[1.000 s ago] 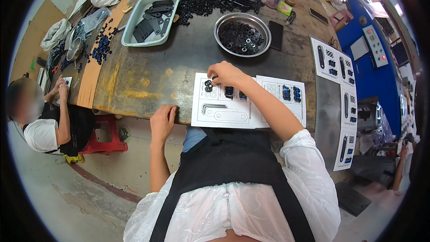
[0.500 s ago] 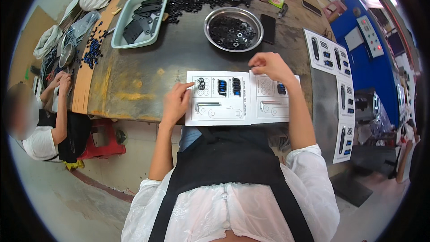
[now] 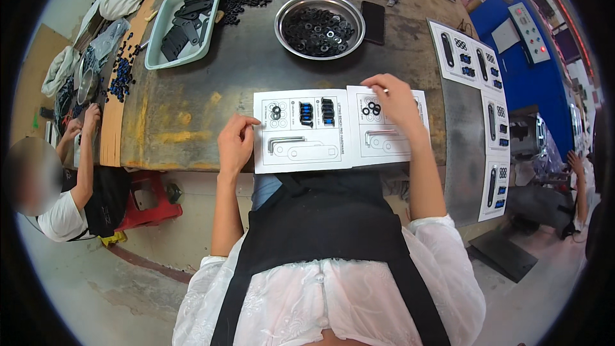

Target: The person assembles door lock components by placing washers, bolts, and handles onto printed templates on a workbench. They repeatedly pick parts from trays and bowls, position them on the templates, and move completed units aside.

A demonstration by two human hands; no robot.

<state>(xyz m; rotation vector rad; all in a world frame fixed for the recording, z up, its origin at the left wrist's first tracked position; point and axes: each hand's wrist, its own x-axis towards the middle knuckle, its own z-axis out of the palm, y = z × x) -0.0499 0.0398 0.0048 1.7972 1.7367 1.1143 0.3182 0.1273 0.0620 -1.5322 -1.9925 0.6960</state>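
Two printed sheets lie side by side at the table's front edge. On the left sheet [image 3: 301,160] are black washers [image 3: 275,113], two groups of black bolts with blue bands [image 3: 306,114] and bent hex keys [image 3: 287,143]. My left hand [image 3: 236,144] rests at this sheet's left edge, its fingers loosely bent with nothing visible in them. Over the right sheet [image 3: 368,159] hovers my right hand [image 3: 396,106], fingers bent together; what they hold, if anything, is hidden. Beside it lie several loose washers [image 3: 371,109], while the hand covers part of that sheet.
Beyond the sheets stand a steel bowl of washers [image 3: 277,32] and a pale green tray [image 3: 152,57] with black plates. A phone [image 3: 373,22] lies beside the bowl. More filled sheets [image 3: 496,147] line the right side. A co-worker [image 3: 70,208] sits at the left.
Several washers now show on the right sheet, where none were visible before. My right hand has shifted slightly over that sheet. My left index finger has drawn back from the left sheet's washers.
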